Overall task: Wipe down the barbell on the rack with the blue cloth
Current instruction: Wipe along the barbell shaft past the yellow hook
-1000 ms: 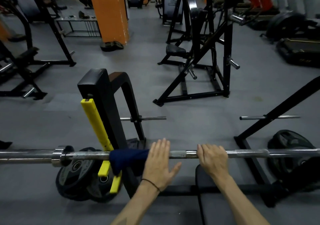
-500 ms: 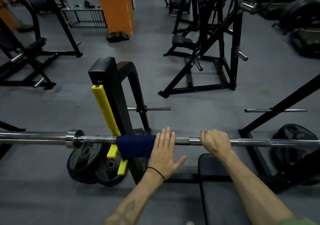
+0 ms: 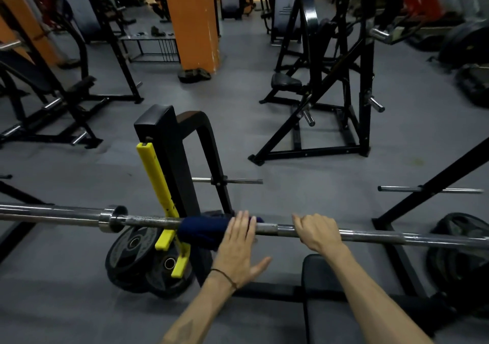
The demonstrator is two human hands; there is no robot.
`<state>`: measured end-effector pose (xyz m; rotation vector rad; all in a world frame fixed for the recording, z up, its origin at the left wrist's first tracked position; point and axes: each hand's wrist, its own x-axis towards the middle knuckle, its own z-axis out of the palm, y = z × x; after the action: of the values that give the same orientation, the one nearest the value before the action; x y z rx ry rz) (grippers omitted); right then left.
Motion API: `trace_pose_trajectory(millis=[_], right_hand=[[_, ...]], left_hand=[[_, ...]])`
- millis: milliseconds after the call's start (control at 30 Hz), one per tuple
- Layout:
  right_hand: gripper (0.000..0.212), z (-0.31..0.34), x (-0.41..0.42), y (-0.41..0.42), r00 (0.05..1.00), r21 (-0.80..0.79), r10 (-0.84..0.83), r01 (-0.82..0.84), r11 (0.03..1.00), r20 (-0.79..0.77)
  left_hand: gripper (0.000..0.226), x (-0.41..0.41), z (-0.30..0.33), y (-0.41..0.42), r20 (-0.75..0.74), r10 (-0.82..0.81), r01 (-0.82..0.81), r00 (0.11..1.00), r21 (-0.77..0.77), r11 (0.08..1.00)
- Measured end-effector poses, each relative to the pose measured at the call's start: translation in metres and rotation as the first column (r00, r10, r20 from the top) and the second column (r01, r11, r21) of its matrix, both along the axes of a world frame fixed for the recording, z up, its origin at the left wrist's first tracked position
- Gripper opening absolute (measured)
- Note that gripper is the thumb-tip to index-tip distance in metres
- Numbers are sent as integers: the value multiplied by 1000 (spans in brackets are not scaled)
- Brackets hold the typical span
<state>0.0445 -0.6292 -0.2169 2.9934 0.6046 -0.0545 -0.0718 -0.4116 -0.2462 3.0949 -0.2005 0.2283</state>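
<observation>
L hand (image 3: 239,248) lies flat w/ fingers straight, pressing the blue cloth (image 3: 203,231) onto the barbell (image 3: 375,235); thumb splayed to the side. Cloth is wrapped round the bar just right of the yellow rack upright (image 3: 156,182), same spot as 0.5 s ago, hand a bit further over it now. R hand (image 3: 316,231) stays curled over the bar, gripping it near the cloth. Bench pad (image 3: 325,290) sits below; plates (image 3: 135,251) lean by the upright.

A gym floor: grey rubber matting (image 3: 264,198), black steel weight machines (image 3: 330,92) all round, iron plates (image 3: 132,248) leaning by a rack upright (image 3: 169,158), a chrome barbell (image 3: 397,236) racked across, orange pillars (image 3: 193,21) behind.
</observation>
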Motion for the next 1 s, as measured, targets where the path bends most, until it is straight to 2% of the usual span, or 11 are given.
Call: trace_pose_trajectory(millis=[67, 167, 233, 333, 433, 500, 567, 667, 833, 900, 1000], right_hand=[[55, -6, -3, -6, 998, 127, -47, 42, 991, 42], [56, -24, -10, -15, 967, 292, 58, -131, 947, 248], [53, -32, -14, -15, 943, 303, 88, -190, 934, 320], [54, -34, -16, -10, 940, 300, 83, -188, 935, 330], [60, -36, -16, -16, 930, 285, 103, -212, 935, 354], [65, -40, -19, -23, 927, 289, 107, -219, 932, 359], [63, -42, -23, -22, 924, 296, 95, -214, 931, 371], [65, -41, -27, -9, 918, 303, 38, -169, 938, 396], [77, -42, -26, -8, 906, 315, 29, -177, 933, 423], [78, -44, -24, -10, 904, 325, 23, -178, 929, 428], [74, -46, -23, -9, 900, 338, 15, -179, 924, 435]], left_hand=[[94, -10, 2, 37, 28, 27, -28, 999, 3, 1000], [96, -22, 4, 86, 94, 261, -257, 961, -52, 965], [103, -12, 3, 66, 35, 359, -353, 933, -104, 930], [102, 6, -4, -8, 28, 197, -193, 980, -104, 976], [93, -1, 0, -1, 68, 9, -4, 998, -72, 997], [92, -17, 1, 45, 83, 34, -27, 996, -78, 997], [94, -27, -2, 86, 135, 147, -139, 980, -66, 988], [100, -13, -4, 68, 62, 302, -296, 951, -93, 951], [96, 3, -9, -30, 63, 7, -2, 998, -81, 997], [94, -5, -5, -4, 74, -33, 38, 997, -68, 997], [97, -22, -7, 64, 103, 57, -51, 993, -63, 997]])
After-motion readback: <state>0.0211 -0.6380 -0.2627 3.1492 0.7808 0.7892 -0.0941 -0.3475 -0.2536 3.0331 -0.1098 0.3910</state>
